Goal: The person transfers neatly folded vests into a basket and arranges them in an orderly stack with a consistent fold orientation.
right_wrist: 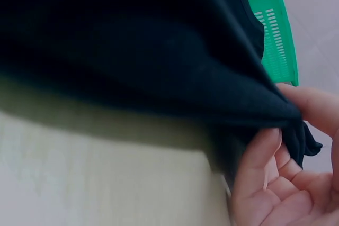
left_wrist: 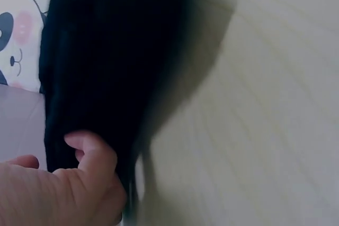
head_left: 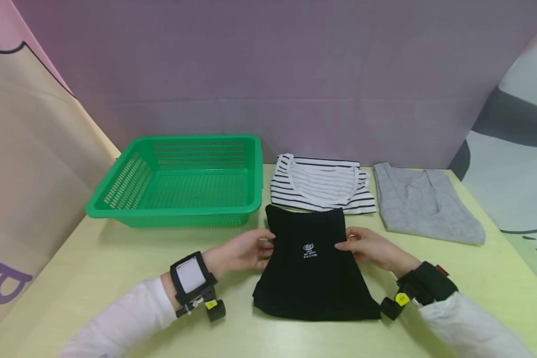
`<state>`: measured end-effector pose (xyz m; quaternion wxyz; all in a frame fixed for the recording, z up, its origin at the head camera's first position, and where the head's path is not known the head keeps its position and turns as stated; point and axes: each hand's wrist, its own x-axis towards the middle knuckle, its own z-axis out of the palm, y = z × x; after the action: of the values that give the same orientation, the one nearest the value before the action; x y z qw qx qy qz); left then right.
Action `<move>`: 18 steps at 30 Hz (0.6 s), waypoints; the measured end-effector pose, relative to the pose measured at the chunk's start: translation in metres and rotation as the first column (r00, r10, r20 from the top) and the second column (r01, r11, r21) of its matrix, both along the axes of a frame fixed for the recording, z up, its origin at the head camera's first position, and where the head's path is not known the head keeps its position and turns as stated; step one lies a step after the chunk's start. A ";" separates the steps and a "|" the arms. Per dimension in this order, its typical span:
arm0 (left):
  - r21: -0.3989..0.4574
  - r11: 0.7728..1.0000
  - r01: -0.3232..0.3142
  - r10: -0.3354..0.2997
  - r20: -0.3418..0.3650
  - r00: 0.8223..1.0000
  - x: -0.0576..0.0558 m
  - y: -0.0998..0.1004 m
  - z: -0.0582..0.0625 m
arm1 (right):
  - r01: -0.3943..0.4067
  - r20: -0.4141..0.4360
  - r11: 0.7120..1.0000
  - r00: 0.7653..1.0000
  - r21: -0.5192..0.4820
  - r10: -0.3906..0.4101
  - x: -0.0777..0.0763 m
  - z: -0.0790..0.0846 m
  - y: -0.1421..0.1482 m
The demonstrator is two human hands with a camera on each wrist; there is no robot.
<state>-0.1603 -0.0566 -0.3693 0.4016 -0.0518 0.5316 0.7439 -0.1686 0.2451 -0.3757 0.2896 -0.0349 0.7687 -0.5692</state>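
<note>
Nearer the person and to the right of the green plastic basket [head_left: 174, 214], with its slotted walls, a folded black garment [head_left: 317, 288] bears a small white emblem [head_left: 308, 246] above white lettering [head_left: 310, 255] (too small to read). The left hand [head_left: 241, 252] pinches the garment's basket-side edge with curled fingers; the right hand [head_left: 376, 248] pinches the opposite edge between thumb and bent fingers. Right of the basket lie a striped top [head_left: 322, 184] and, farther right, a grey garment [head_left: 418, 216].

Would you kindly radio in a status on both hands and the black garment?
Left hand and right hand gripping opposite sides of black garment. White print facing up. Striped top close beyond garment's far edge, contact unclear.
</note>
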 end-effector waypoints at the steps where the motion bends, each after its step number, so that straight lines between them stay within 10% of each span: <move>1: -0.007 1.000 0.001 -0.001 -0.002 1.000 -0.001 0.002 -0.001 | -0.007 -0.004 1.000 1.000 0.012 0.007 0.000 0.000 -0.001; 12: -0.139 0.990 0.032 -0.049 -0.124 0.991 -0.005 0.022 -0.009 | -0.095 -0.119 0.974 0.986 0.205 0.121 -0.001 0.005 -0.014; 18: -0.348 0.937 0.041 -0.146 -0.281 0.948 -0.004 0.025 -0.008 | -0.070 -0.154 0.931 0.979 0.358 0.133 -0.004 0.007 -0.022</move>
<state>-0.1645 -0.0315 -0.3773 0.3357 0.0203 0.7081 0.6209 -0.1725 0.2226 -0.3690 0.2514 -0.0727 0.8775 -0.4019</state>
